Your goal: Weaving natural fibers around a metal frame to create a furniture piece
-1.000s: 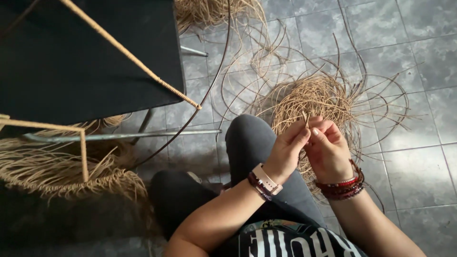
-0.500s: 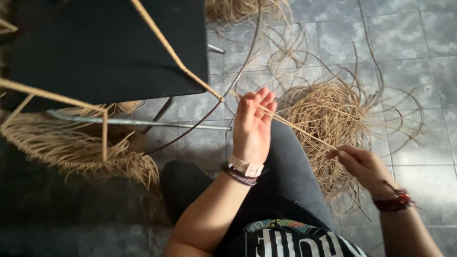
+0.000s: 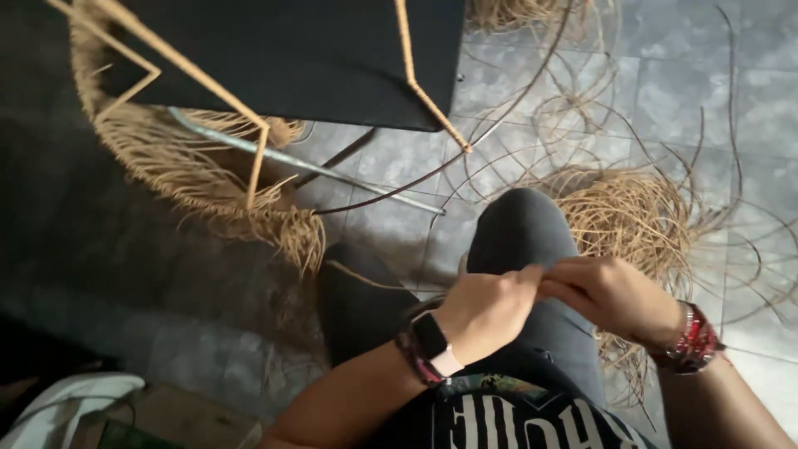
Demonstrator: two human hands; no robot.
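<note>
Rattan strand (image 3: 544, 278), thin and tan, sits at lower centre of the head view, pinched between both hands just above the seated person's raised knee (image 3: 519, 229). The left hand (image 3: 486, 312), a smartwatch and beaded bands on its wrist, closes thumb and fingers on the strand; the right hand (image 3: 611, 295), with red bracelets, meets it fingertip to fingertip, its fingers pressed together on the same piece. How far the strand runs past the fingers cannot be told. Behind the knee, at centre right, a loose heap of cane (image 3: 632, 220) spills over the grey tile floor (image 3: 690, 91). At the top of the frame stands a black seat (image 3: 291, 50) on a frame wrapped in tan cord (image 3: 416, 79), with fringed weaving (image 3: 208, 187) hanging at upper left. To my eye, the work here wants a short, firm hold close to the fingertips, the strand kept taut and untwisted, clear of the heap.
</note>
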